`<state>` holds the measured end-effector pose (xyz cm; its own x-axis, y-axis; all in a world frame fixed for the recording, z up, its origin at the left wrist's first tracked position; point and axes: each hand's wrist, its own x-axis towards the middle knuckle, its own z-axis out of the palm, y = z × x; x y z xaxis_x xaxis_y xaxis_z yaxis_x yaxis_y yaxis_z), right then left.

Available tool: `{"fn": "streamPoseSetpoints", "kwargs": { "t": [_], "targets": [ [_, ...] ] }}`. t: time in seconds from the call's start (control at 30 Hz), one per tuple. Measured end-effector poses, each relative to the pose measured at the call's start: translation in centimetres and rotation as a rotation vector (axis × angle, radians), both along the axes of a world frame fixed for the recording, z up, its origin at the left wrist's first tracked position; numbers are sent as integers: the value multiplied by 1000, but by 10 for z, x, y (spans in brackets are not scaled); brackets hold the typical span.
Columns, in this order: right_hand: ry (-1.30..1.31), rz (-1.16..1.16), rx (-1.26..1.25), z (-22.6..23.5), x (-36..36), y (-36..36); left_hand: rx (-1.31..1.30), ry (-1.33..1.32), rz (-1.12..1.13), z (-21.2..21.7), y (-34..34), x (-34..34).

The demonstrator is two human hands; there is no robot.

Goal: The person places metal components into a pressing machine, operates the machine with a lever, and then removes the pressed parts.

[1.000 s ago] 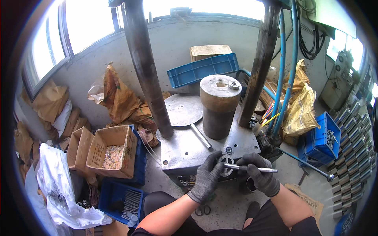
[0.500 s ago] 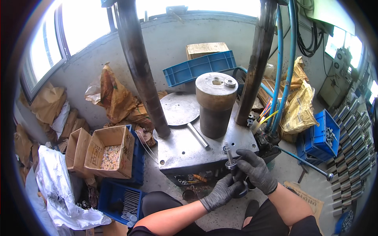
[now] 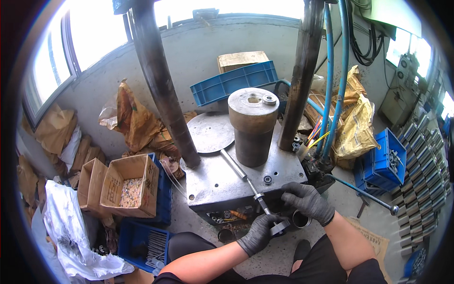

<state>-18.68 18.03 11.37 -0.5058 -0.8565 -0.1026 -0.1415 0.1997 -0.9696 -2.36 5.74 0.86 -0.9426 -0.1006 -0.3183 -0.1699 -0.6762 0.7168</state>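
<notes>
My left hand (image 3: 257,234), in a dark grey glove, is closed around the lower part of a stepped metal rod (image 3: 259,196). The rod has a bright collar midway and a dark round piece (image 3: 280,227) at its lower end. Its thin upper end overlaps the end of a smooth steel bar (image 3: 233,164) lying on the press table (image 3: 210,183); I cannot tell if they touch. My right hand (image 3: 309,202), gloved alike, hovers by the table's front edge, fingers apart and holding nothing visible. Beyond the rod, a small bearing (image 3: 268,180) sits on the table.
A thick steel cylinder (image 3: 251,128) bears another bearing (image 3: 269,100) on top. Two press columns (image 3: 165,85) flank it, beside a round plate (image 3: 208,132). Blue crates (image 3: 390,156) and stacked metal tubes (image 3: 423,175) stand right; cartons (image 3: 151,187) and a blue bin of rods (image 3: 135,239) left.
The rod has tilted, its upper end swinging left toward the steel bar. My right hand has come away from the rod and the left hand. The view has shifted slightly.
</notes>
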Motion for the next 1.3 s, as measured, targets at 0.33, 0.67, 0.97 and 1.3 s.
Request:
{"fn": "streamPoseSetpoints", "kwargs": {
  "t": [0.33,0.67,0.97,1.3],
  "targets": [
    [196,100,47,-2,1,2,342,-35,171,3,-28,-12],
    [719,256,141,-24,-18,3,-258,-67,290,-25,-39,-25],
    [779,359,223,-22,-24,21,-839,6,396,-18,-42,-3],
    [717,442,263,-28,-26,27,-998,619,601,141,-93,-41]
  ]
}}
